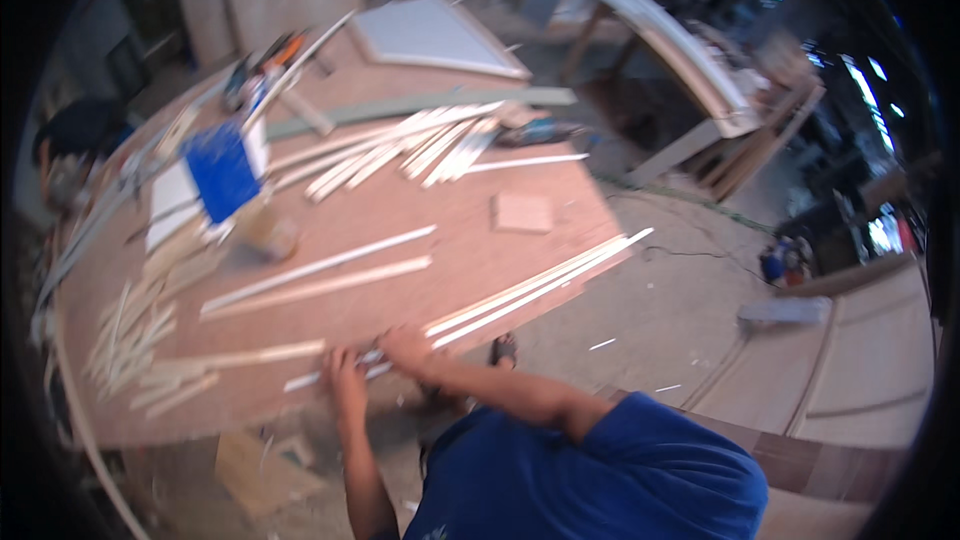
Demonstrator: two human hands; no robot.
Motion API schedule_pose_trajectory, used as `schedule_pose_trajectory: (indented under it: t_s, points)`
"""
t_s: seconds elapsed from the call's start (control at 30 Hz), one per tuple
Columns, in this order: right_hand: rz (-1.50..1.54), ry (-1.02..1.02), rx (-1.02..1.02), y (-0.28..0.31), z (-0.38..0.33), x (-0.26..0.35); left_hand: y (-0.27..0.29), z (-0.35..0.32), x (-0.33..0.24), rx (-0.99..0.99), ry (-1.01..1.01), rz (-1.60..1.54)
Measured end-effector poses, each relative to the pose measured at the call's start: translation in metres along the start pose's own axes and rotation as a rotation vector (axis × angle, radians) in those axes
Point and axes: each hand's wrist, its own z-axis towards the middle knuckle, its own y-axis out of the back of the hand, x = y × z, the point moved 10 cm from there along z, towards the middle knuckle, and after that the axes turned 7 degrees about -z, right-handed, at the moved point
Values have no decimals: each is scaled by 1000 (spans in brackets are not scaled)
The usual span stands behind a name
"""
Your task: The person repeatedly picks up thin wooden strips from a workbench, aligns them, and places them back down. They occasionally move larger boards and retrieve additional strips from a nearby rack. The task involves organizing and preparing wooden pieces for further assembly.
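Note:
At the near edge of the wooden worktable (pixel 460 260), my left hand (pixel 346 370) is closed over a thin white strip (pixel 302 381), whose end sticks out to its left. Close by on the right, my right hand (pixel 407 348) is closed on long white-edged wooden strips (pixel 530 285) that run away to the right along the edge. Between the two hands shows a small dark-and-silver item (pixel 371 356), too blurred to name. My fingertips are partly hidden and smeared.
Loose strips (pixel 325 268) and a pile of short offcuts (pixel 130 345) lie on the table. Farther back are a blue flat piece (pixel 221 172), a jar (pixel 270 232), a square block (pixel 522 212), a power tool (pixel 540 132) and a white panel (pixel 440 35). Wooden panels (pixel 830 360) lie at right.

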Motion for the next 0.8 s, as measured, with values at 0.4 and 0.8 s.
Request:
schedule_pose_trajectory:
  t_s: [0.4, 0.8]
  points:
    - [30, -22, -120, 0, 21, 5, 6, -4, 1, 80, 89, 31]
    - [108, -168, 216, 14, 17, -30, -4, 17, -9, 300, 101, 109]
